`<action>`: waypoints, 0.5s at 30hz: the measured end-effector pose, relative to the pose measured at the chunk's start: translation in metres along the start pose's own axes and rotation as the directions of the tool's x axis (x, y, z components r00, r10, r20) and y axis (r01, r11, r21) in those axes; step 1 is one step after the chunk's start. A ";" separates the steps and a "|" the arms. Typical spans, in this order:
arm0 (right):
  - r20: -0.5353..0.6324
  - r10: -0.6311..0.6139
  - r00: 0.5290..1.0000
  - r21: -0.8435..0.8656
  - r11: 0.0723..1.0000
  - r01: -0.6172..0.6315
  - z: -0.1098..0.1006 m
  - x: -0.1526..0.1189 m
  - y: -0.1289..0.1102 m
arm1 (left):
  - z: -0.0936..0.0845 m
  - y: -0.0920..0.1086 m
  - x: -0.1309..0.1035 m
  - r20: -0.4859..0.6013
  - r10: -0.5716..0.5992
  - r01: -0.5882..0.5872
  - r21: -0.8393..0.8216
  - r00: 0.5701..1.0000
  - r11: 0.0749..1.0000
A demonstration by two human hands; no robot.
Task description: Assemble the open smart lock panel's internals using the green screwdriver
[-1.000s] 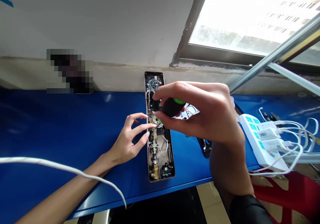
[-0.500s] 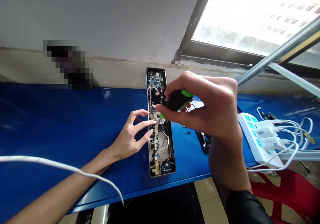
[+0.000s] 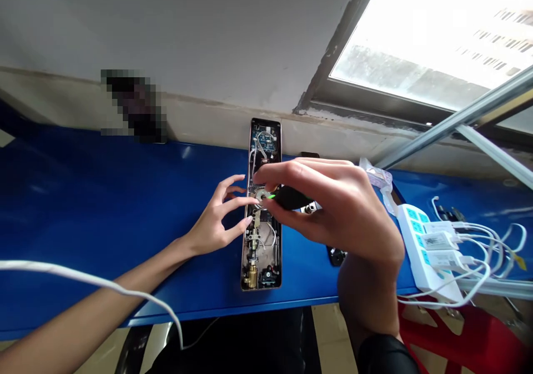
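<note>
A long, narrow housing, which looks like an opened door lock (image 3: 272, 252), lies on the blue table with its inside facing up. In it are a blue circuit board, white wires, a round metal part and a brass-coloured cylinder. My right hand (image 3: 337, 207) is closed around a black and green screwdriver (image 3: 293, 197), tilted over the round part. My fingers hide much of the tool. From the left, my left hand (image 3: 219, 218) reaches over the housing's edge with its fingers apart. Its index fingertip is close to the screwdriver's tip; whether they touch I cannot tell.
A white power strip (image 3: 425, 252) with plugged-in chargers and looped cables stands at the right. Dark parts (image 3: 336, 255) lie partly behind my right hand. A white cable (image 3: 104, 286) crosses my left forearm. A red stool (image 3: 466, 329) is below the table at right.
My right hand has lowered and turned flatter, with the screwdriver now lying more level over the housing. My left hand keeps nearly the same pose. The view has shifted slightly.
</note>
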State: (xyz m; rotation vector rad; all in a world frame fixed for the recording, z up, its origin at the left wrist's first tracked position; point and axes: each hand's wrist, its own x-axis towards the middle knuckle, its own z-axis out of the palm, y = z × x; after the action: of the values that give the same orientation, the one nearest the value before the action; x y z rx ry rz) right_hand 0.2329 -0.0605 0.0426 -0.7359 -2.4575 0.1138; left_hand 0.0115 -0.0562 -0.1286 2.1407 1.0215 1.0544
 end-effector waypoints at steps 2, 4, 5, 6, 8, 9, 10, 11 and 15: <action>-0.027 0.057 0.998 -0.037 0.998 -0.058 0.000 -0.002 0.001 | -0.001 -0.001 0.001 0.022 -0.035 0.035 -0.015 0.999 0.999; -0.053 0.083 0.995 -0.070 0.994 -0.086 0.001 -0.003 0.001 | -0.002 0.000 0.002 0.036 -0.052 0.053 -0.047 0.998 0.997; -0.054 0.078 0.995 -0.068 0.994 -0.081 0.001 -0.003 0.001 | -0.002 0.001 0.003 0.038 -0.054 0.056 -0.070 0.998 0.996; -0.049 0.067 0.997 -0.047 0.996 -0.070 0.001 -0.003 0.001 | -0.003 0.002 0.003 0.032 -0.054 0.057 -0.093 0.998 0.994; -0.016 0.050 0.999 0.026 0.998 -0.049 -0.001 -0.003 0.001 | -0.004 0.005 0.003 0.025 -0.058 0.060 -0.109 0.998 0.992; 0.011 0.039 0.999 0.062 0.997 -0.040 -0.002 -0.003 0.001 | -0.004 0.007 0.003 0.027 -0.062 0.064 -0.100 0.998 0.993; 0.038 0.028 0.999 0.092 0.995 -0.031 -0.004 -0.003 0.002 | -0.005 0.008 0.003 0.030 -0.066 0.068 -0.083 0.997 0.994; 0.061 0.016 0.998 0.112 0.993 -0.023 -0.005 -0.003 0.002 | -0.005 0.009 0.003 0.030 -0.070 0.072 -0.065 0.997 0.995; 0.074 0.021 0.997 0.078 0.997 -0.027 -0.006 -0.004 0.001 | -0.005 0.008 0.003 0.023 -0.047 0.048 -0.031 0.999 0.998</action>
State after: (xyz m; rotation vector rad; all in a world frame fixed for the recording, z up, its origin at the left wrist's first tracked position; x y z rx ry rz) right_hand 0.2397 -0.0625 0.0458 -0.7396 -2.4978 0.2493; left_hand 0.0113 -0.0580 -0.1189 2.0884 1.0335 1.0154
